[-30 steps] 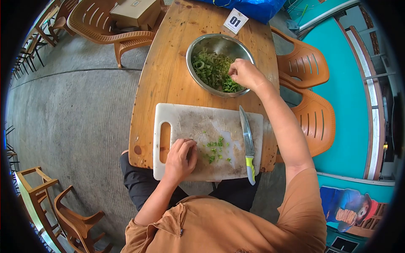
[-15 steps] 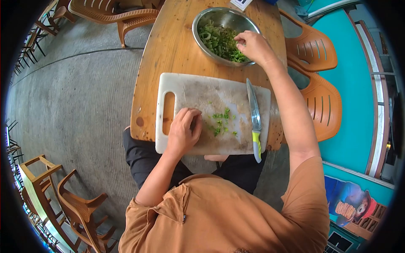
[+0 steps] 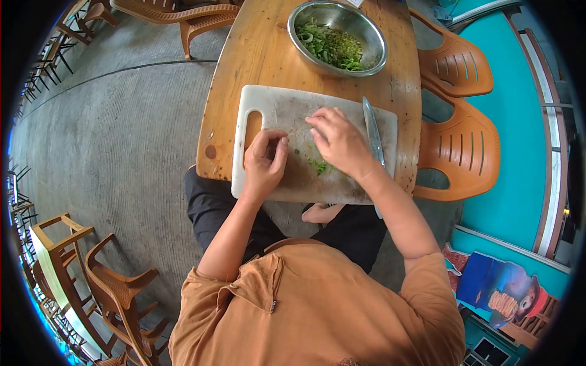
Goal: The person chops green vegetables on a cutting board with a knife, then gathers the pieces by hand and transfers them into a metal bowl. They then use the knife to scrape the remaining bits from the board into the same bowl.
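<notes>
A white cutting board [image 3: 287,189] with a handle slot and worn, stained middle lies on the wooden table. Over its left half, my left hand [image 3: 266,163] is curled, thumb tip close to the fingertips; I cannot make out anything between them. My right hand [image 3: 343,141] hovers over the board's middle, its fingers bent and the thumb apart, with nothing visible held. Chopped green herbs [image 3: 318,166] lie between and below the hands. To the right of my right hand is a knife [image 3: 372,129], its handle mostly hidden behind my right forearm.
Beyond the board stands a steel bowl [image 3: 373,68] holding chopped greens [image 3: 329,44]. The wooden table [image 3: 223,116] has its near edge by my legs. Brown plastic chairs [image 3: 461,152] line the right side, and another chair [image 3: 204,27] stands at upper left.
My right hand has moved from the bowl back toward me, over the board. My left hand has turned so its thumb shows. The view has shifted slightly.
</notes>
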`<action>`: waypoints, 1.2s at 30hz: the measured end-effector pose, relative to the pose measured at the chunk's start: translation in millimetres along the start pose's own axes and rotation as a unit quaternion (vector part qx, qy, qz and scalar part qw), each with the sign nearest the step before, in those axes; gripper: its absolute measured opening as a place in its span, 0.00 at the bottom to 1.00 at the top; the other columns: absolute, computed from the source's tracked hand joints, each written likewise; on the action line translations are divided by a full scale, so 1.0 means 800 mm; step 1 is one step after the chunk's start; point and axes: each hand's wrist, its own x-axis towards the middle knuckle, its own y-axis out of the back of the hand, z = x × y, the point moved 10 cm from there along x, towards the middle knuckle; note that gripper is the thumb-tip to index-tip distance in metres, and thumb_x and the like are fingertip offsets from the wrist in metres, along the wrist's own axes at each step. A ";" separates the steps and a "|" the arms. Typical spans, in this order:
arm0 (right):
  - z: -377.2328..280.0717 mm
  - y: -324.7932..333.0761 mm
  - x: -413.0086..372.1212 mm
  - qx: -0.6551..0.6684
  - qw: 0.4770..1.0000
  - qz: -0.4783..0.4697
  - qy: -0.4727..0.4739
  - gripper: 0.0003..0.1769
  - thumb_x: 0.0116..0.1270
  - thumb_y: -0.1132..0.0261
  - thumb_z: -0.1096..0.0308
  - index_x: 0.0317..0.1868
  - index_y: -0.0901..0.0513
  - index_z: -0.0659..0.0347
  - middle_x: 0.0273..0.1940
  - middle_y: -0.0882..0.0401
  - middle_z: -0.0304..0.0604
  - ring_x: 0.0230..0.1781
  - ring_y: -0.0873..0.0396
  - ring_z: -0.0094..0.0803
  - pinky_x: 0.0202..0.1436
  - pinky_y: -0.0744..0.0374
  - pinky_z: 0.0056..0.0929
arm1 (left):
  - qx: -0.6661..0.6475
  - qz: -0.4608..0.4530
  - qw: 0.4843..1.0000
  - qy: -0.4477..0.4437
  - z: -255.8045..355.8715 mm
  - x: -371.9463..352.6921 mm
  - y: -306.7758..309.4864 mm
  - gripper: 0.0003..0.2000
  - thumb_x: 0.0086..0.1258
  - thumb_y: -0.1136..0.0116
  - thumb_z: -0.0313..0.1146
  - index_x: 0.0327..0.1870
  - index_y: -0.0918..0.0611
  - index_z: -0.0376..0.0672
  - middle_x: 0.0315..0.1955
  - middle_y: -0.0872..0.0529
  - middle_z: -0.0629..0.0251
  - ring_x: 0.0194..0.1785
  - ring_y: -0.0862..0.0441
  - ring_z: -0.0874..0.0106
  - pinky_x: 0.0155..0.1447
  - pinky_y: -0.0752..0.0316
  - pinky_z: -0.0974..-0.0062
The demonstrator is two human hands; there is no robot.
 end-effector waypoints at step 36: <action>-0.018 -0.002 -0.095 -0.045 0.995 0.085 0.001 0.11 0.65 0.26 0.71 0.47 0.15 0.63 0.54 0.18 0.47 0.61 0.21 0.48 0.66 0.18 0.44 | 0.070 -0.001 0.997 -0.031 0.004 -0.001 -0.007 0.05 0.78 0.34 0.27 0.49 0.14 0.37 0.36 0.12 0.61 0.37 0.15 0.73 0.45 0.20 0.73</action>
